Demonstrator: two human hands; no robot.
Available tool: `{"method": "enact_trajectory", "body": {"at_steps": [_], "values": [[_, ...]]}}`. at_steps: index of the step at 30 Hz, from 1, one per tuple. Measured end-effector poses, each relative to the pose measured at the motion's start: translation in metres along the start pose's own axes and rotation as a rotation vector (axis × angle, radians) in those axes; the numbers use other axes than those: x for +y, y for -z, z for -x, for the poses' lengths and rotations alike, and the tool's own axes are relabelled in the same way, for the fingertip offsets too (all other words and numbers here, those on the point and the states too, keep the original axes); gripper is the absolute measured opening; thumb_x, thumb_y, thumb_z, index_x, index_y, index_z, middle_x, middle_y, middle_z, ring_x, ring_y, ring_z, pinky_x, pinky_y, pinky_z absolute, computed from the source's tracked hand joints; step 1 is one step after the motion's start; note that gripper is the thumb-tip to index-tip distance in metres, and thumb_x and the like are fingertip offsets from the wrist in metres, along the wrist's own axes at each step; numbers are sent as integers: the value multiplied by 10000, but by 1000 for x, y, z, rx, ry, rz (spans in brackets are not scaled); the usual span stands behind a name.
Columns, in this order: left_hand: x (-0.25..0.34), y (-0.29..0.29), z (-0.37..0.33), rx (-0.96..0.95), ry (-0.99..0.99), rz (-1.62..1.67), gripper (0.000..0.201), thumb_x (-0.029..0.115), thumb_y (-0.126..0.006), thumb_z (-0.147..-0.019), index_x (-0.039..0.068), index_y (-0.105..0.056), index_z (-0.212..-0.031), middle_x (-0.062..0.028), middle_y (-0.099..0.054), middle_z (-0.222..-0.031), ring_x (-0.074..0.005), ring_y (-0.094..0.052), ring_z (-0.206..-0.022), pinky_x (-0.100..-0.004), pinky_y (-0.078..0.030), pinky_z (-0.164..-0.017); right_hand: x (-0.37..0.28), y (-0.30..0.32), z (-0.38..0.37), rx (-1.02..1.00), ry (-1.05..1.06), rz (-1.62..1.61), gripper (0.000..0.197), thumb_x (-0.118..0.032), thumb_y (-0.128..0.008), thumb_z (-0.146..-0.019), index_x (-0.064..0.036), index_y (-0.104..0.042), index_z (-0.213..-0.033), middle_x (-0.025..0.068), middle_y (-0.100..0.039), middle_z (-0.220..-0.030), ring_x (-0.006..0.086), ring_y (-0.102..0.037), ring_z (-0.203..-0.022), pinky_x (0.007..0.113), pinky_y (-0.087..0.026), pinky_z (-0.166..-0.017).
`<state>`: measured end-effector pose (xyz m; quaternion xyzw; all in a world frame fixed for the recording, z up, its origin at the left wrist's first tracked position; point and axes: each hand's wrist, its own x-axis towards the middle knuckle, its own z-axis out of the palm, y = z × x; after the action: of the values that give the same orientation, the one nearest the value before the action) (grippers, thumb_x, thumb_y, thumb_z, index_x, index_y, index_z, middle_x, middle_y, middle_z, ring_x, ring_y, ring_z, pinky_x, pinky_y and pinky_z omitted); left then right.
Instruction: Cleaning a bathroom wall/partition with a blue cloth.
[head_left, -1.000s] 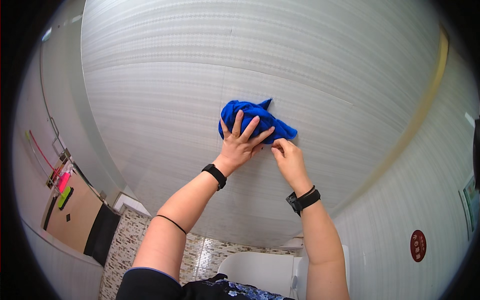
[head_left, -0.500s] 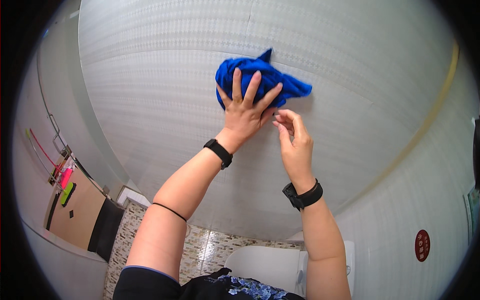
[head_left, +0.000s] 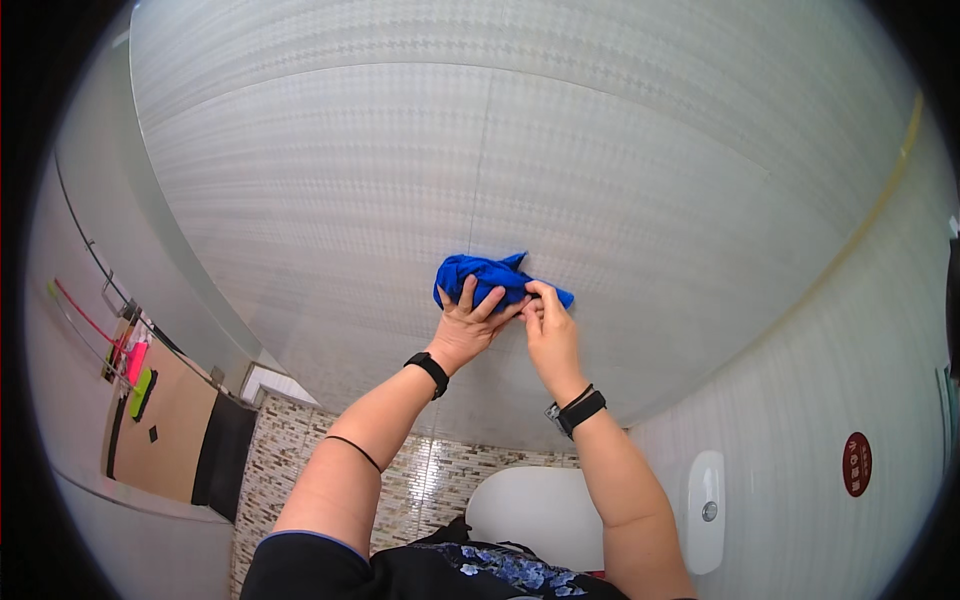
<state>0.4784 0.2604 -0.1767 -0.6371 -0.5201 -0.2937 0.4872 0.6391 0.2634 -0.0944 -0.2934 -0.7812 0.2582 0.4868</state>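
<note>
Blue cloth [head_left: 482, 270] bunched against pale patterned wall [head_left: 330, 220]; left hand [head_left: 466, 328] over it, fingers spread wide; right hand [head_left: 551, 335] narrow, fingers bent at cloth's right end, cannot tell whether gripping; white toilet [head_left: 540, 505] below.

Bright, diffuse light covers the wall [head_left: 330, 170] (floor tiles [head_left: 428, 468] glint), while bowed, dark-rimmed edges seem soft.

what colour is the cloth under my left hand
The cloth is bright blue, best seen in the head view.
</note>
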Motion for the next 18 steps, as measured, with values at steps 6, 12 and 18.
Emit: {"method": "enact_trajectory", "body": {"at_steps": [6,12,18], "values": [[1,16,-2,-95,-12,68,606,247,-660,-759,434,-466,-1302,-10,-117,-1525,-395,-30,-1393,-626,-32,-1049,8,-1,10,1,-12,49,314,59,-507,-848,-22,-501,-1151,102,-576,-860,178,-610,-774,287,-508,-690],[-1,26,-78,29,-12,173,541,188,-557,-832,393,-456,-1322,41,-266,-1477,-311,-121,-1407,-643,37,-1054,-16,27,-22,227,88,5,320,61,-531,-826,-20,-521,-1136,133,-552,-912,263,-571,-819,352,-478,-728],[14,36,-169,169,79,116,518,223,-534,-851,407,-443,-1327,36,-236,-1493,-324,-143,-1398,-649,19,-1050,-58,71,-62,377,221,33,394,61,-513,-842,-36,-501,-1223,112,-514,-1000,199,-541,-811,312,-485,-744]]}}
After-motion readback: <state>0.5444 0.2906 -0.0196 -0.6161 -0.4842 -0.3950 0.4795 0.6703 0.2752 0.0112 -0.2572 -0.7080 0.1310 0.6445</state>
